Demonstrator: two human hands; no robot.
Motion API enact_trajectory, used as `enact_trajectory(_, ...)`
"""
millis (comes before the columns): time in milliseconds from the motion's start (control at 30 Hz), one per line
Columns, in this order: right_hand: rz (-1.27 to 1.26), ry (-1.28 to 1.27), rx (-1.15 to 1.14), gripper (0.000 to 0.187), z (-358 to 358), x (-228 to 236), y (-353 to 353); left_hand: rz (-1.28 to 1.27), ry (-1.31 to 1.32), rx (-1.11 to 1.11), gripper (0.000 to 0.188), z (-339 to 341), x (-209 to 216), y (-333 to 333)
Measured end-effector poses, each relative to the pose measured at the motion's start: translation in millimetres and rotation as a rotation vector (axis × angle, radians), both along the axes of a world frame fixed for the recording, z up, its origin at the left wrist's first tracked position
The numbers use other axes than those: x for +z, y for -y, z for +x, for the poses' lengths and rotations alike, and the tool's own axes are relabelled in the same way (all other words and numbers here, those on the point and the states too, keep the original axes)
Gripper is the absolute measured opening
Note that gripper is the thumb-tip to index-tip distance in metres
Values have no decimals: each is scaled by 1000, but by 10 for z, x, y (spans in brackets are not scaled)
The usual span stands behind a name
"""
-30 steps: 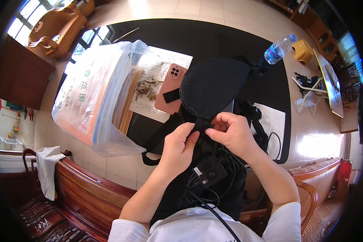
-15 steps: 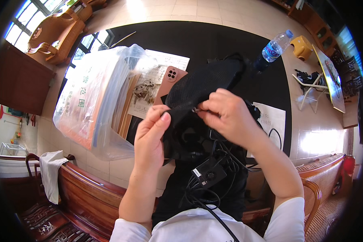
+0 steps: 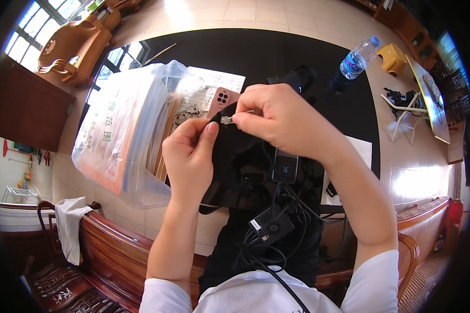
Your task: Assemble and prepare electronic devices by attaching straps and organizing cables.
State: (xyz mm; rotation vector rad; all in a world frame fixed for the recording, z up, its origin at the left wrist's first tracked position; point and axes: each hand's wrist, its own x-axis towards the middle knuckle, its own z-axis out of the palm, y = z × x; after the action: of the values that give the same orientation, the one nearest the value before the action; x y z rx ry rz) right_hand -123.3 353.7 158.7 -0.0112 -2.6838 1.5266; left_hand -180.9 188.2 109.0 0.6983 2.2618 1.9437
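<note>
My left hand (image 3: 189,154) pinches the end of a black fabric strip (image 3: 214,116) between thumb and fingers. A small silvery clip-like piece (image 3: 226,120) sits at the strip's edge, and the fingertips of my right hand (image 3: 269,116) are closed on it. Its exact kind is too small to make out. Part of a black item (image 3: 291,78) shows on the table beyond my right hand, which hides much of it. Close past my fingers lies a pink phone (image 3: 222,98), camera side up.
A clear plastic bag (image 3: 115,130) of papers fills the table's left side. A water bottle (image 3: 357,60) stands far right. Below my right hand are a black power bank (image 3: 285,168) with a lit display and a black box (image 3: 271,225) with tangled cables. Paper (image 3: 359,151) lies at right.
Both hands have shifted up and slightly left. The black mesh fabric that was spread above them has dropped from view there, uncovering dark tabletop and the power bank.
</note>
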Motion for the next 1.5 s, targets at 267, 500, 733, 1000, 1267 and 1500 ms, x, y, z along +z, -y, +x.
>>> enact_trajectory(267,742,-488,-21,9,401,-458,449,163,552,-245,28,71,-173,389)
enact_trajectory(500,965,-477,256,17,580,-688,463,-670,-24,-491,51,-192,-293,-369)
enact_trajectory(733,960,-562,-130,16,639,-447,-94,680,602,-191,33,1,-452,-234)
enact_trajectory(1000,-113,145,-768,31,1072,-1086,-120,401,976,-167,39,492,-941,-8)
enact_trajectory(1267,292,355,-336,30,1811,-840,439,-415,-190,-364,34,1067,-685,577)
enact_trajectory(1500,-146,310,-369,59,2183,-1196,867,-691,-142,-695,94,1241,-631,378)
